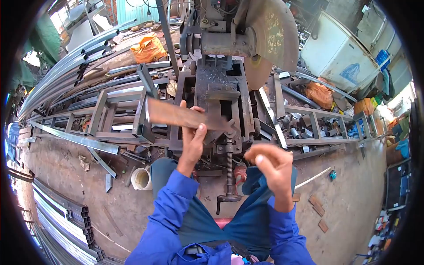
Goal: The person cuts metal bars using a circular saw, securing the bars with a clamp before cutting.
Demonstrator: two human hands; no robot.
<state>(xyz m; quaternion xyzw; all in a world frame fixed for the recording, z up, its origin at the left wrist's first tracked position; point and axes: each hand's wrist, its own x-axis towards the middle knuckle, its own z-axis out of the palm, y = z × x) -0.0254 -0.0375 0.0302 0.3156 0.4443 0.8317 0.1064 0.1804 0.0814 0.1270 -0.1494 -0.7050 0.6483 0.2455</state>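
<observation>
Checking head view: where's the flat bar (176,115)?

Held near the crank screw (229,161), long axis crosswise, right end slightly lower.

Hands?

Left hand (192,140) grips it, thumb nearside; right hand (274,167) apart, blurred, fingers loosely bent, nothing visible inside.

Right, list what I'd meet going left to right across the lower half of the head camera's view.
Stacked metal tubes, pale bucket, left hand, threaded screw, right hand, small teal object.
</observation>
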